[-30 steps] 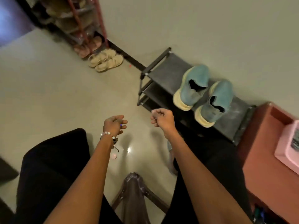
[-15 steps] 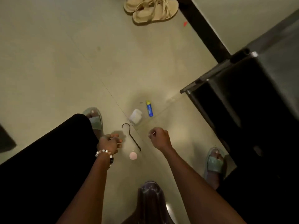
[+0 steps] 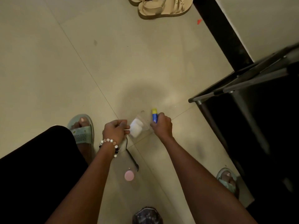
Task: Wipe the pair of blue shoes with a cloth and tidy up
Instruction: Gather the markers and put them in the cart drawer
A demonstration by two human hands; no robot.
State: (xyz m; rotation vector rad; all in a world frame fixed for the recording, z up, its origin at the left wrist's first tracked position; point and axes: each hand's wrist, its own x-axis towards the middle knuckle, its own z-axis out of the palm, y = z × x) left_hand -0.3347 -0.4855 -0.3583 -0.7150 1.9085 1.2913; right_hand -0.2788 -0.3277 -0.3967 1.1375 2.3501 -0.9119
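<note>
The blue shoes are out of view. A folded white cloth (image 3: 136,128) lies on the floor tiles inside a clear plastic wrap. My left hand (image 3: 115,132), with a bead bracelet on the wrist, is curled and pinches the wrap's left edge. A blue tube with a yellow cap (image 3: 154,115) lies just right of the cloth. My right hand (image 3: 161,125) curls its fingers around the tube's lower end.
The dark metal shoe rack (image 3: 239,83) stands at the right by the wall. Beige sandals (image 3: 163,7) lie at the top. A black hook (image 3: 131,157) and a pink disc (image 3: 129,175) lie below my left hand. My feet wear green slides (image 3: 83,131).
The view dropped from the rack and blue shoes to the floor. Both hands reached down and forward, the left to the cloth wrap, the right onto the blue tube.
</note>
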